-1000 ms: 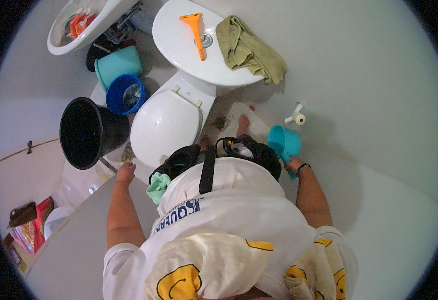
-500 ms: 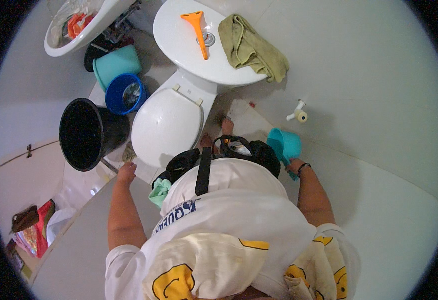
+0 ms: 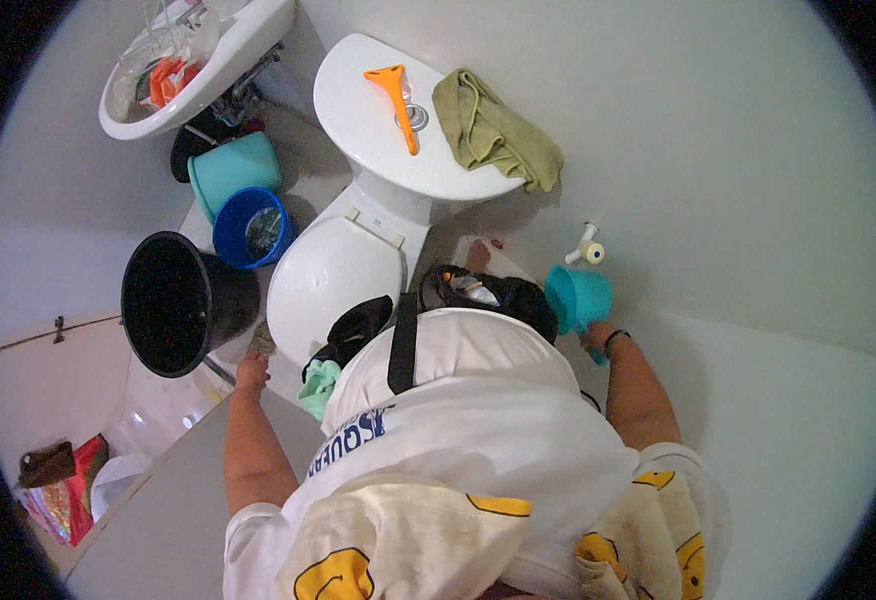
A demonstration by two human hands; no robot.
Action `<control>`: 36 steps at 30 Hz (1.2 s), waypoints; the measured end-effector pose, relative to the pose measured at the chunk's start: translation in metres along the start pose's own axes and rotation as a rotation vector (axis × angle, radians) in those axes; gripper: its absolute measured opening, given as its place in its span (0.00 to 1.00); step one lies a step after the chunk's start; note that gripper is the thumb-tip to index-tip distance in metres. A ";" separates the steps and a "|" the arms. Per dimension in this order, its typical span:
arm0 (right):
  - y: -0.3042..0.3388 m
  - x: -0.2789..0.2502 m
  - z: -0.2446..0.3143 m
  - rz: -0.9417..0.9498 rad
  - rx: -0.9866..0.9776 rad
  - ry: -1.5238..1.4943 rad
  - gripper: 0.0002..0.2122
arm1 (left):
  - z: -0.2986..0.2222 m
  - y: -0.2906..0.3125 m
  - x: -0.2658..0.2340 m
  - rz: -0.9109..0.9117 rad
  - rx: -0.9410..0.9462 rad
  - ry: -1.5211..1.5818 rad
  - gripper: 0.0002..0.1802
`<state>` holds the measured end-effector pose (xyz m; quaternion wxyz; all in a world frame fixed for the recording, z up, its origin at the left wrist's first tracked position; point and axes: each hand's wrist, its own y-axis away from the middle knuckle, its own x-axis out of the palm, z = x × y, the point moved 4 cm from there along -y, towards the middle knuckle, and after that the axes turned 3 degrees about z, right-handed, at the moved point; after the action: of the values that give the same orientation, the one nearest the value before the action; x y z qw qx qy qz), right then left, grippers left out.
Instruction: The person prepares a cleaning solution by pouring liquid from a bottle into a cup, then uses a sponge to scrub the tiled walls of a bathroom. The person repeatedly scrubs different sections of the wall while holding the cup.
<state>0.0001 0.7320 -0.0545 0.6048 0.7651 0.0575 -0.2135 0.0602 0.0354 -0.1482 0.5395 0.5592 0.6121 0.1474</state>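
My right hand (image 3: pixel 595 337), wearing a dark bracelet, is closed round the handle of a turquoise water dipper (image 3: pixel 584 296). The dipper is held to my right, below a white wall tap (image 3: pixel 588 246). At my left side, my left hand (image 3: pixel 252 371) hangs with its fingers curled, between the large black bucket (image 3: pixel 166 304) and the toilet (image 3: pixel 333 270). A small brownish thing (image 3: pixel 262 338) shows just beyond it; whether the fingers hold anything is hidden. The toilet lid is down.
On the toilet tank (image 3: pixel 348 110) lie an orange scraper-like tool (image 3: pixel 395 107) and an olive cloth (image 3: pixel 493 130). A blue bucket (image 3: pixel 250 228) and a tipped turquoise bucket (image 3: pixel 236 172) stand below the washbasin (image 3: pixel 123 122). A black waist bag (image 3: pixel 518 305) hangs at my front.
The room has shifted lower in the picture. My right hand still holds the dipper, now nearer below the tap. My left hand stays at my side.
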 end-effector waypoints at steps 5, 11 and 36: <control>0.008 -0.004 0.010 0.059 0.012 -0.019 0.20 | 0.034 -0.002 0.013 0.037 -0.084 0.022 0.16; 0.013 0.001 0.022 0.081 -0.075 0.142 0.26 | 0.055 0.011 0.014 0.024 -0.174 -0.033 0.17; 0.000 0.003 0.011 -0.009 -0.069 0.007 0.18 | 0.039 0.032 -0.010 -0.001 -0.154 0.015 0.15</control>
<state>0.0006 0.7212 -0.0576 0.6295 0.7443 0.0704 -0.2117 0.1076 0.0212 -0.1333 0.5761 0.5147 0.6032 0.1982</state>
